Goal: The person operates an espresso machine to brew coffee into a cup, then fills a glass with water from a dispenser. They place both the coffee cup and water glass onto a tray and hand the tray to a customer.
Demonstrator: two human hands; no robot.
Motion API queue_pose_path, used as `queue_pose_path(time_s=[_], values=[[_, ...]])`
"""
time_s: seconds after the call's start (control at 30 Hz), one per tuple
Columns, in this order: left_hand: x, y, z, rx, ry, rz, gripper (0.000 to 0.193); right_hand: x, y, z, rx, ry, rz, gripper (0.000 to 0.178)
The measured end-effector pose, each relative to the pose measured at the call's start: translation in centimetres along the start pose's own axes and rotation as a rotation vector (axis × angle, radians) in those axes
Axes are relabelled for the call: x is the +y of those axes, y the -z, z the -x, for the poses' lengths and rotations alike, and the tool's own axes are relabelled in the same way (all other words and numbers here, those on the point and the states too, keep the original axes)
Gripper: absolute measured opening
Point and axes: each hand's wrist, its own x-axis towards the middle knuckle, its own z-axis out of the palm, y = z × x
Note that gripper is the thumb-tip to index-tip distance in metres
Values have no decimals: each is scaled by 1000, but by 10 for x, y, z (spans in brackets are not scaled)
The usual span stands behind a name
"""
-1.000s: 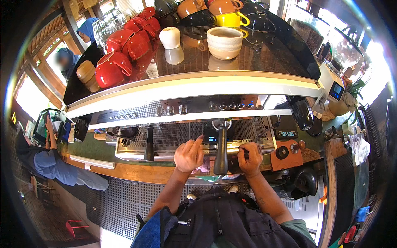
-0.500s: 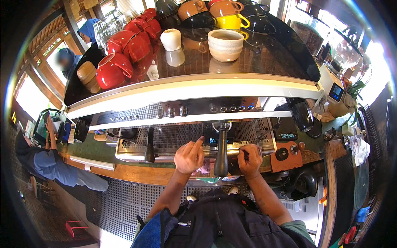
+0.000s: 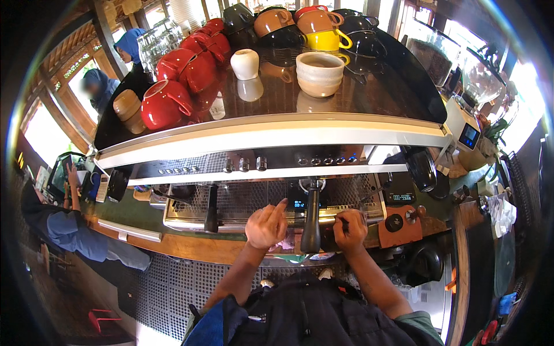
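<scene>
My left hand [image 3: 266, 226] hovers at the front edge of the espresso machine [image 3: 271, 135], its index finger stretched toward a small black scale [image 3: 299, 203] with a lit display. It holds nothing. To the right of the scale, a portafilter [image 3: 311, 230] is locked in the machine, its black handle pointing toward me between my hands. My right hand [image 3: 350, 229] is just right of that handle, apart from it, with the fingers curled in and nothing visible in them. A second portafilter [image 3: 212, 213] is fitted farther left. Whatever sits on the scale is hard to make out.
Red cups [image 3: 166, 104], a pale bowl-shaped cup [image 3: 319, 75] and a small white cup [image 3: 244, 64] stand on the machine's top. On the right are another scale [image 3: 400, 190], a brown tamping mat [image 3: 404, 228] and a grinder [image 3: 464, 130]. A co-worker [image 3: 81, 230] stands at left.
The view has tipped slightly, so the machine and cups sit a little lower in it. Both hands keep nearly the same pose beside the portafilter handle. The scale's display reading has changed.
</scene>
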Motion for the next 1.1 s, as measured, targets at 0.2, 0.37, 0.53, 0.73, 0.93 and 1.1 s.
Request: queue_pose_path(time_s=[0.2, 0.37, 0.53, 0.73, 0.93, 1.1], values=[[0, -1, 0, 23, -7, 1, 39, -2, -1, 1, 3, -18, -14, 15], [0, -1, -1, 20, -9, 9, 38, -3, 1, 0, 1, 6, 16, 15], [0, 0, -1, 11, -6, 3, 38, -4, 1, -2, 4, 10, 14, 15], [-1, -2, 0, 23, -6, 13, 39, -3, 0, -1, 15, 11, 8, 15], [1, 0, -1, 0, 10, 18, 40, -2, 0, 0, 19, 19, 20, 14], [1, 0, -1, 15, -1, 16, 41, -2, 0, 0, 28, 14, 13, 15]])
